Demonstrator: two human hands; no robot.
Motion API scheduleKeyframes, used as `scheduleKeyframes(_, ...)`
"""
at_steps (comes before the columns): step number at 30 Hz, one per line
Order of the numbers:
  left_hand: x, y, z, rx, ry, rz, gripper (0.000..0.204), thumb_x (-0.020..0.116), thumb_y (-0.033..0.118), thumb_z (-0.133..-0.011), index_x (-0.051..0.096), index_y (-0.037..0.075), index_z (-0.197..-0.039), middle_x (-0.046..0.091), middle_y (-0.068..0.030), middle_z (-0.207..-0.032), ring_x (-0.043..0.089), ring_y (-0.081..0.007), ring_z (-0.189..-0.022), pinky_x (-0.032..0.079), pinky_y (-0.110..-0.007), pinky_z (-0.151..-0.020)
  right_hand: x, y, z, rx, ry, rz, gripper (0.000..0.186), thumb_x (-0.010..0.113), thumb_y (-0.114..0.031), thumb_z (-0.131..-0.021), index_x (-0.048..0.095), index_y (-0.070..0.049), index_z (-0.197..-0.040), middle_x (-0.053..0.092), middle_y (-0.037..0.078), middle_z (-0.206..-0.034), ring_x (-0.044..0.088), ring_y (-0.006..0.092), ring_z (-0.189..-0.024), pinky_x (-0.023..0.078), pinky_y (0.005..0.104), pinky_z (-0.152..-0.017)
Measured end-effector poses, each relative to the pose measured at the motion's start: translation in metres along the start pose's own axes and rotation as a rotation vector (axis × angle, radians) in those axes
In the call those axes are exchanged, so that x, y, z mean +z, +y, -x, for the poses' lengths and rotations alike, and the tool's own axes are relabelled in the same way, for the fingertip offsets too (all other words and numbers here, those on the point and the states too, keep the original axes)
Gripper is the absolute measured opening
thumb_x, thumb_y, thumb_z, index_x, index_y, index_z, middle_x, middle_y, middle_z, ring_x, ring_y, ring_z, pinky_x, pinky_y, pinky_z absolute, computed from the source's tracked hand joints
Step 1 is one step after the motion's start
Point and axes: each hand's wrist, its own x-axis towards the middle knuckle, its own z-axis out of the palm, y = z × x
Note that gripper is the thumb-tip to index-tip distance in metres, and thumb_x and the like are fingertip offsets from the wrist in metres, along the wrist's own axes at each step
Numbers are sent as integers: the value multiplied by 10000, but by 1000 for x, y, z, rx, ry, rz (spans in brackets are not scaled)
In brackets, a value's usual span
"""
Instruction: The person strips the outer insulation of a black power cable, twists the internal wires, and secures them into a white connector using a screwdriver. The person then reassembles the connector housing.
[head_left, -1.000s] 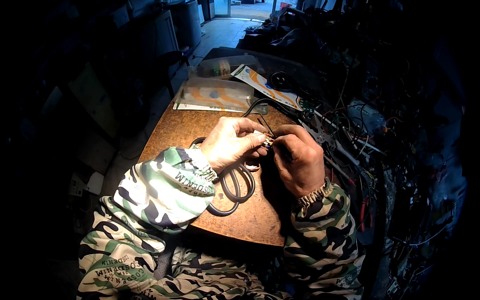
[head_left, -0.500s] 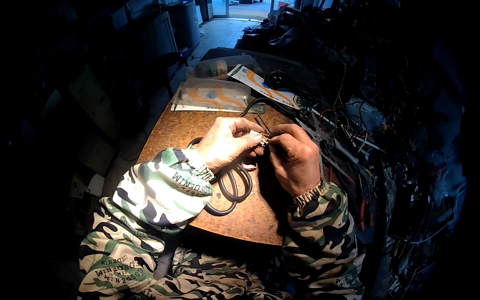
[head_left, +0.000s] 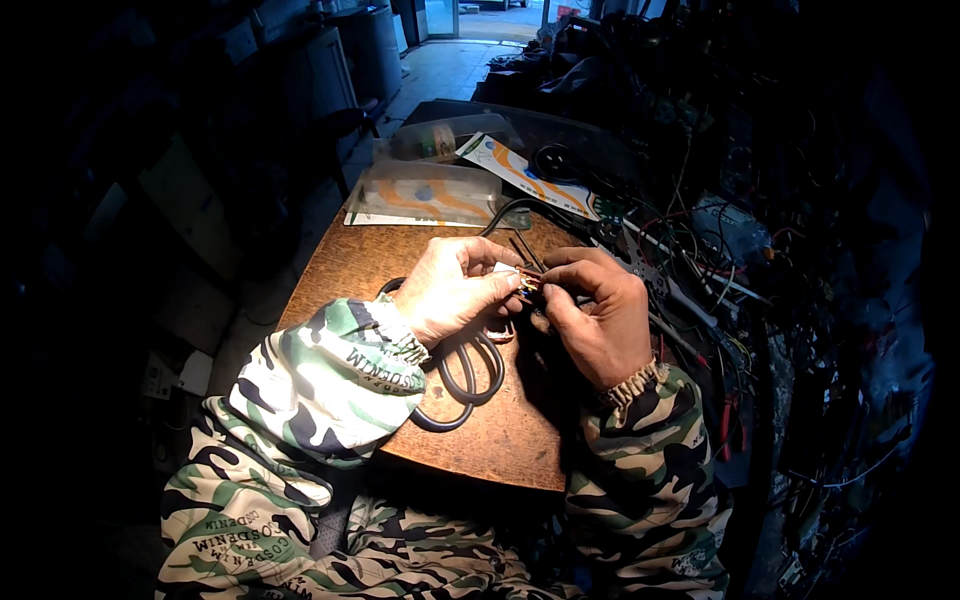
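Over the wooden tabletop (head_left: 330, 262), my left hand (head_left: 450, 288) pinches a small electrical part (head_left: 526, 285) between thumb and fingers. The part shows a white piece, brass-coloured metal and a bit of blue; its exact kind I cannot make out. My right hand (head_left: 608, 318) is closed at its right side, thumb against forefinger, on a thin reddish-brown wire (head_left: 535, 274) running from the part. A thick black cable (head_left: 470, 398) lies in loops below my left hand. Under the part sits a small curved piece (head_left: 499, 330), partly hidden by my fingers.
Clear plastic boxes (head_left: 478, 180) and a white-and-orange printed card (head_left: 520, 172) lie at the table's far end. Beside them is a coiled black cord (head_left: 556, 162). Tangled wires and tools, with red-handled pliers (head_left: 727, 425) among them, crowd the right side.
My right hand has shifted slightly right and turned, its thumb now showing more plainly. The reddish-brown wire has come into clearer view. My left hand stays nearly in place.
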Motion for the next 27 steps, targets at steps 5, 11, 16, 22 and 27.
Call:
scheduleKeyframes(5,5,-2,-9,54,-46,-6,239,644,30,-924,602,-106,-1116,696,-132,-921,690,-148,-793,572,-247,-715,-21,4,0,374,-29,-335,282,595,-73,-909,619,132,-1101,687,139,-894,641,144,-739,520,263,-683)
scheduleKeyframes(11,0,0,-8,93,-47,-41,245,641,41,-930,603,-95,-1130,698,-128,-936,694,-145,-816,572,-255,-734,-29,-9,-3,562,-241,-396,285,621,-96,-917,618,141,-1073,638,89,-780,577,102,-625,461,235,-542)
scheduleKeyframes(16,0,2,-9,92,-52,-56,272,643,53,-926,596,-91,-1151,695,-112,-939,685,-134,-826,566,-256,-744,-30,-4,-3,560,-304,-382,204,651,-94,-910,657,110,-909,650,91,-714,576,103,-569,447,236,-495)
scheduleKeyframes(22,-3,-3,-12,95,-138,-141,357,669,169,-933,578,-50,-1199,678,-87,-934,674,-130,-820,561,-252,-755,-28,-7,-1,550,-280,-328,206,684,-96,-902,663,107,-935,667,106,-746,619,128,-594,486,242,-527)
scheduleKeyframes(27,-6,-1,-7,67,-97,-121,354,659,175,-941,580,-50,-1203,672,-74,-935,660,-119,-821,556,-250,-757,-21,3,-3,481,-252,-371,192,734,-7,-838,634,99,-963,660,92,-767,625,126,-612,503,242,-544)
